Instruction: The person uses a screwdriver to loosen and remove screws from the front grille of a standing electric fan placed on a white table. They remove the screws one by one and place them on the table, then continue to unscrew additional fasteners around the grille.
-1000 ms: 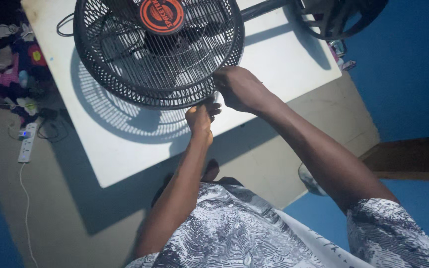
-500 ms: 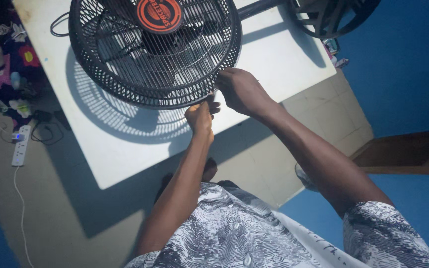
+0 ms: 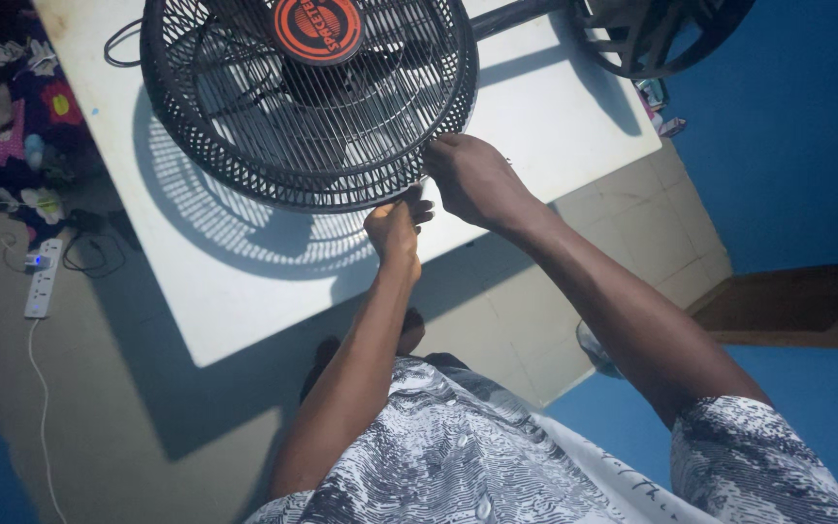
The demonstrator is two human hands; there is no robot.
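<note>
A black fan (image 3: 307, 102) with a round wire grille and an orange centre badge (image 3: 317, 27) lies on a white table (image 3: 235, 291). My right hand (image 3: 472, 180) grips the grille's rim at its near right edge. My left hand (image 3: 392, 228) pinches the same rim just below and to the left, fingers closed on something small that I cannot make out. Both hands nearly touch each other. The fan's black pole (image 3: 511, 15) runs to the upper right towards its dark base (image 3: 661, 34).
A white power strip (image 3: 41, 281) with a lit switch and a cable lies on the floor at left, beside a heap of colourful cloth (image 3: 12, 126). A black cord (image 3: 118, 53) trails off the fan. Blue walls stand right, and a brown wooden ledge (image 3: 807, 306).
Both hands stay on the grille rim in the same grip. The view shifts slightly; nothing else visibly moves.
</note>
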